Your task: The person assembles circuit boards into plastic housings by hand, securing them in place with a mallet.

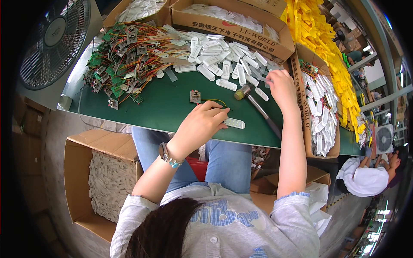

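Observation:
My left hand (204,122) is closed over one end of a white light strip (235,123) with small LED squares, near the table's front edge. A small circuit board (195,96) with red and yellow wires lies just beyond that hand; the wires run toward its fingers. My right hand (282,88) reaches to the right end of a pile of white plastic housings (215,53). Its fingertips are pinched together beside some clear plastic pieces (275,66); what they grip is too small to tell. Between my hands lies a hammer (263,111) with a yellowish head face.
Wired green circuit boards (124,56) are heaped at the left on the green table (159,109). Open cartons of white parts (228,26) line the back, another carton (307,112) the right. Yellow parts (314,34) pile beyond. A fan (56,32) stands left; another person (365,176) sits right.

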Demonstrator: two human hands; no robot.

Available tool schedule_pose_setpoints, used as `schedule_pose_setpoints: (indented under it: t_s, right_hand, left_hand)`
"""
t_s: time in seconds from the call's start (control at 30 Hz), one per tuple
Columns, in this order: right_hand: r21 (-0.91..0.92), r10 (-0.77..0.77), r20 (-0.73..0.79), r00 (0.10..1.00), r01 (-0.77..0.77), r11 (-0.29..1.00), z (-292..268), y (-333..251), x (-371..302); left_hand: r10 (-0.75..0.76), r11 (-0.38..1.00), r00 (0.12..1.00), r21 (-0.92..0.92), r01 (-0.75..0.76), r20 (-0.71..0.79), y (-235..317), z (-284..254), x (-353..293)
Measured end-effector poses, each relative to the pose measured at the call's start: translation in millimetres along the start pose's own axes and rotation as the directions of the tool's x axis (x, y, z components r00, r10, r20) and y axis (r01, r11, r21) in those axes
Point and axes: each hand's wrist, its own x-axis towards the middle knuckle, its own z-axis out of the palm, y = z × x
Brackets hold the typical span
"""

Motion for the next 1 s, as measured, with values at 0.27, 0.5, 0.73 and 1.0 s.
schedule_pose_setpoints:
  t_s: [0.27, 0.5, 0.73, 1.0]
  right_hand:
    - [0.634, 0.196, 0.353, 0.915, -0.388, 0.669, -52.5, -64.3, -60.6]
    - [0.716, 0.429, 0.447, 0.785, -0.601, 0.355, -38.9, -88.4, -107.3]
    - [0.834, 0.356, 0.514, 0.78, -0.552, 0.004, -32.9, -85.0, -127.8]
    - [0.715, 0.42, 0.411, 0.809, -0.572, 0.403, -47.5, -97.9, -121.3]
  left_hand:
    - [0.008, 1.0, 1.0, 0.015, -0.008, 0.009, 1.1, -3.0, 1.2]
    - [-0.028, 1.0, 1.0, 0.008, 0.027, 0.01, 1.5, -1.1, 2.0]
    - [-0.035, 0.999, 0.999, 0.005, 0.034, 0.031, 2.7, -2.4, 2.3]
    - [-0.057, 0.998, 0.997, 0.012, 0.056, 0.043, 4.6, -5.4, 1.9]
